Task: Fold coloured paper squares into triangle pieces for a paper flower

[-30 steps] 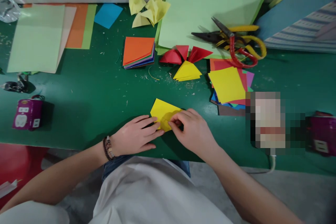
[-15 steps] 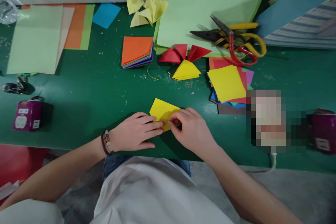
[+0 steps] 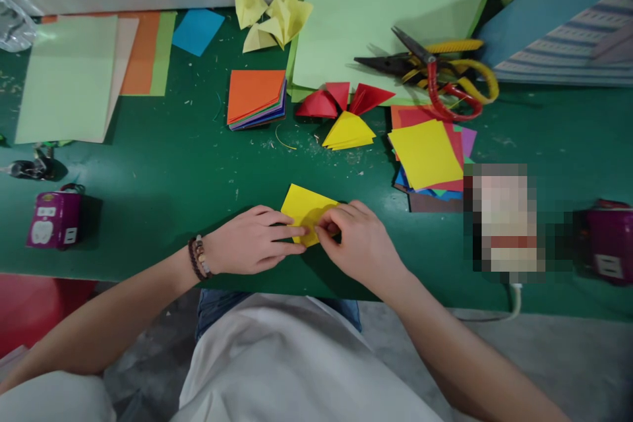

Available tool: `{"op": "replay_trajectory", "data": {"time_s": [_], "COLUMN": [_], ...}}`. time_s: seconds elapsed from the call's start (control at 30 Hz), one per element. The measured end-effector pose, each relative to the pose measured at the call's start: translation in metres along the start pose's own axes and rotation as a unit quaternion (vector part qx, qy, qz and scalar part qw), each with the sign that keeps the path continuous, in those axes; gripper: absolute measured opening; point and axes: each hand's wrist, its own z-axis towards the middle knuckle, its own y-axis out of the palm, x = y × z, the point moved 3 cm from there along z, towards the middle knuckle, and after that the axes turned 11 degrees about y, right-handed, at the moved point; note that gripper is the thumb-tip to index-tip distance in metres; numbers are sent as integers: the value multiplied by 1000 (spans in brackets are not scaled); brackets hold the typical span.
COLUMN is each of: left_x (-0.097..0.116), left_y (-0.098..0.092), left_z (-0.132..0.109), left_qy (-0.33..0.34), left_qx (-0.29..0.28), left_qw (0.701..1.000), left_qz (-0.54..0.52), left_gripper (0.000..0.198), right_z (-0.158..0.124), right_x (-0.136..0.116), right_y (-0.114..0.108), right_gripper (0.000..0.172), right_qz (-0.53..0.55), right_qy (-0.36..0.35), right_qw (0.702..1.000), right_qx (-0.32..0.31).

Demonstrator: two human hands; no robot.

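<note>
A piece of yellow paper [image 3: 305, 203] lies on the green table near its front edge, partly covered by both hands. My left hand [image 3: 250, 241] is open, its outstretched fingertips resting on the paper's left side. At the paper's right side my right hand [image 3: 364, 237] is closed, thumb and forefinger pinched at the paper; the exact grip is partly hidden by the fingers. Beyond the hands sit folded yellow paper pieces [image 3: 349, 132] and folded red paper pieces [image 3: 319, 105]. To their left is a stack of folded coloured paper [image 3: 256, 91].
Scissors [image 3: 452, 92] and pliers [image 3: 390, 67] lie on light green sheets [image 3: 346, 13]. Square coloured papers [image 3: 426, 155] are stacked at right, near a blurred device [image 3: 504, 211] with a cable. Purple power sockets [image 3: 53, 219] stand at left, another at far right.
My left hand's thumb has tucked in closer beneath its fingers. The right hand keeps its pinch, and the paper has barely moved; the view has shifted slightly.
</note>
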Motion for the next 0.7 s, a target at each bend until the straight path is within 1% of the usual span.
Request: {"op": "replay_trajectory", "data": {"time_s": [0.2, 0.27, 0.33, 0.47, 0.5, 0.57, 0.7], "left_x": [4, 5, 6, 7, 7, 7, 7], "left_y": [-1, -3, -4, -3, -3, -2, -2], "left_z": [4, 6, 8, 8, 8, 8, 9], "left_qy": [-6, -6, -9, -17, -20, -24, -25], "left_qx": [0, -1, 1, 9, 10, 11, 8], "left_qw": [1000, 999, 999, 999, 999, 999, 999], "left_qz": [31, 34, 36, 37, 37, 35, 32], "left_gripper": [27, 26, 26, 24, 23, 24, 25], "right_z": [0, -4, -10, -28, -32, -36, -38], "right_x": [1, 2, 5, 8, 7, 4, -5], "right_y": [2, 3, 4, 0, 0, 1, 6], "right_gripper": [16, 14, 8, 4, 2, 4, 14], "right_qz": [3, 5, 8, -2, -11, -30, -63], "right_qy": [10, 4, -10, -46, -53, -66, -76], "right_qw": [1000, 1000, 1000, 990, 988, 985, 985], "right_qx": [-11, -5, 23, 132, 148, 154, 139]}}
